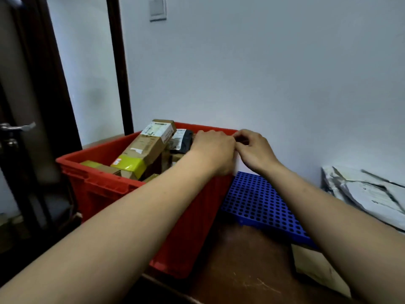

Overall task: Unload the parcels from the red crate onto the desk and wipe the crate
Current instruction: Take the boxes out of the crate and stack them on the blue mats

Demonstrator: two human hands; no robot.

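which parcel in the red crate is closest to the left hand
The dark grey poly mailer with a white label, right beside the left hand; the cardboard boxes lie further left.

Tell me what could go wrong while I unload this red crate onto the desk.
1. The long cardboard box leans tilted above the rim of the red crate; lifting a neighbouring parcel may let it slide out.
2. The crate's near corner sits close to the edge of the desk, so tugging could shift it off.
3. The blue mat and grey mailers take up desk room, so parcels may get stacked unsteadily.
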